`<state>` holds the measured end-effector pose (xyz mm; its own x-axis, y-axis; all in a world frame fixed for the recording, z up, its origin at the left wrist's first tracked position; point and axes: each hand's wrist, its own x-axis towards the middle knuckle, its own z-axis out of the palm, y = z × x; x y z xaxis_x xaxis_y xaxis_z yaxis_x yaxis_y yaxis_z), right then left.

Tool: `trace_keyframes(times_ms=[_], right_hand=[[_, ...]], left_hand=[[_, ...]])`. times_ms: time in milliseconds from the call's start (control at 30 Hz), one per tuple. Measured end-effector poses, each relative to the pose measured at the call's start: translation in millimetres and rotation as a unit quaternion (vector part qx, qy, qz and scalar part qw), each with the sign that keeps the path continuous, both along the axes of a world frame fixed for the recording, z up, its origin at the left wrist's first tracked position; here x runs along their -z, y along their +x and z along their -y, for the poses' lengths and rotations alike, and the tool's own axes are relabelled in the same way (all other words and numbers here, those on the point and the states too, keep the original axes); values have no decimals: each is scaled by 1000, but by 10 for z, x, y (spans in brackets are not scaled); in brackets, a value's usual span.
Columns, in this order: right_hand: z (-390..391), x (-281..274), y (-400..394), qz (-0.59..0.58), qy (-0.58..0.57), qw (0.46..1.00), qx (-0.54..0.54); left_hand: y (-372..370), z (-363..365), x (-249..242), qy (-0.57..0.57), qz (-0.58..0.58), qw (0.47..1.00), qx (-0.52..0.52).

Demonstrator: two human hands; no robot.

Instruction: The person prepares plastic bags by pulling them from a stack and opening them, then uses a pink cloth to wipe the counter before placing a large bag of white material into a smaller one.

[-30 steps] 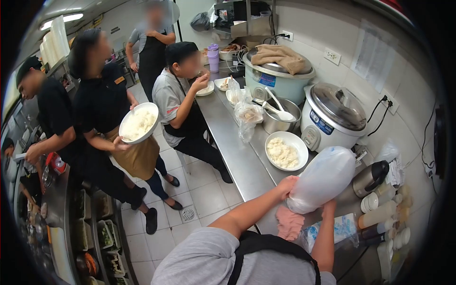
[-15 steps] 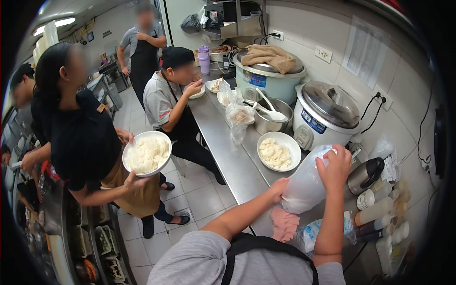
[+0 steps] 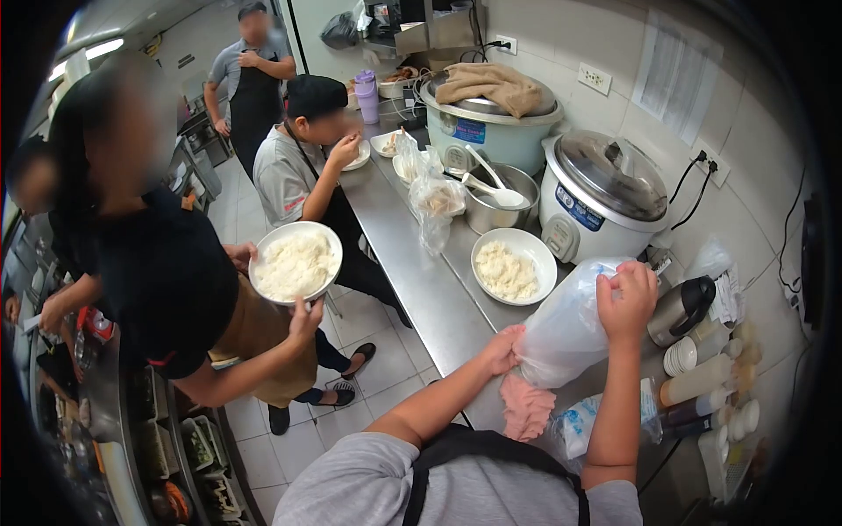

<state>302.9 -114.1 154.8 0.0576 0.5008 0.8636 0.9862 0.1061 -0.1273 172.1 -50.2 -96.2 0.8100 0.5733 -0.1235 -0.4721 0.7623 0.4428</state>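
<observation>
A bulging clear plastic bag (image 3: 566, 329) with whitish contents is tilted over the counter in front of me. My left hand (image 3: 503, 351) grips its lower left side, with the fingers partly hidden. Up at the bag's right end, my right hand (image 3: 628, 300) is closed on the plastic. Just beyond the bag sits a white bowl (image 3: 551, 285) of rice (image 3: 506, 270). Under the bag's near end, a crumpled pink cloth (image 3: 526, 408) lies at the counter edge.
Two rice cookers (image 3: 605, 188) line the wall beside a metal pot (image 3: 500, 210) holding white ladles. A kettle (image 3: 680, 311) and several bottles stand right. On the left, a person holds a bowl (image 3: 331, 285) of rice; another person eats at the steel counter (image 3: 395, 254).
The person on the left has come closer with the rice bowl, which is now further right. My right hand has shifted slightly right on the bag, with its fingers more bunched.
</observation>
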Motion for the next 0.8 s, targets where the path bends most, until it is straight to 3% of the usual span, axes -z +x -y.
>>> trace_keyframes(times_ms=[100,300,467,800], right_hand=[[-5,13,40,-23,4,998,-55],[-3,-1,80,-28,10,991,-128],[-8,5,123,-43,13,985,-165],[10,25,189,-73,26,971,-226]], left_hand=[[6,-119,109,-19,-58,998,-32],[-80,-240,-228,-22,-42,997,60],[-127,-355,-279,93,-117,983,107],[-30,-209,-360,203,-310,929,11]])
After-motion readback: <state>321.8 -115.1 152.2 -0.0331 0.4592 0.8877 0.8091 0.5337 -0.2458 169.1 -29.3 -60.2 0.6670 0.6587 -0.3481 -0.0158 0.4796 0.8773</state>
